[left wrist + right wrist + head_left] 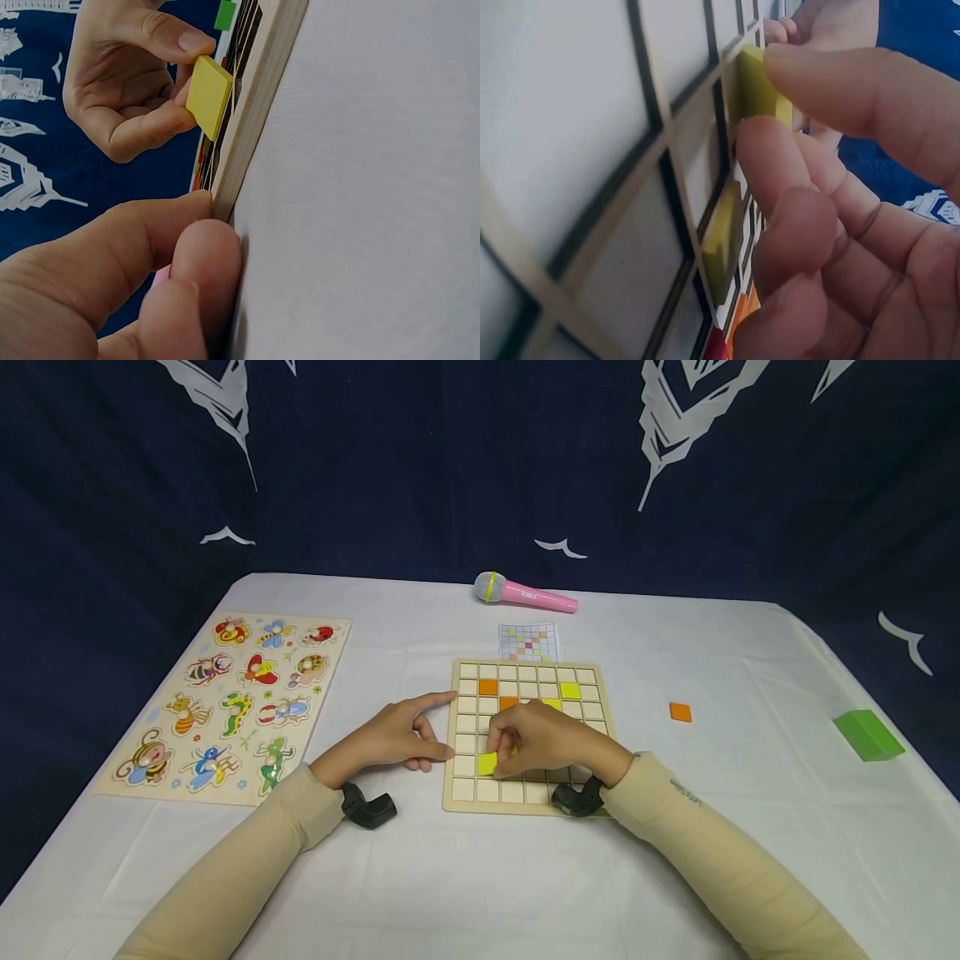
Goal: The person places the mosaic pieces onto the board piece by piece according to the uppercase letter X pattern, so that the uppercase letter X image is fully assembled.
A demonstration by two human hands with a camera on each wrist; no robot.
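A wooden grid board (491, 807) lies flat on the table. My right hand (543, 739) pinches a yellow square tile (487, 764) between thumb and fingers. The left wrist view shows that tile (209, 97) tilted over the grid. On the left, my left hand (393, 735) touches the board's side edge with forefinger and thumb. Orange tile (488, 687) and yellow tile (570, 691) sit in the upper cells. In the right wrist view another yellow tile (724, 244) and a red piece (715, 346) show in the grid. My right hand hides several cells from the head camera.
Behind the board lies a printed colour-grid card (528, 643), with a pink microphone (536, 597) farther back. A loose orange tile (680, 712) lies to the right, and a green block (868, 735) is near the table's right side. An insect puzzle board (343, 628) covers the left.
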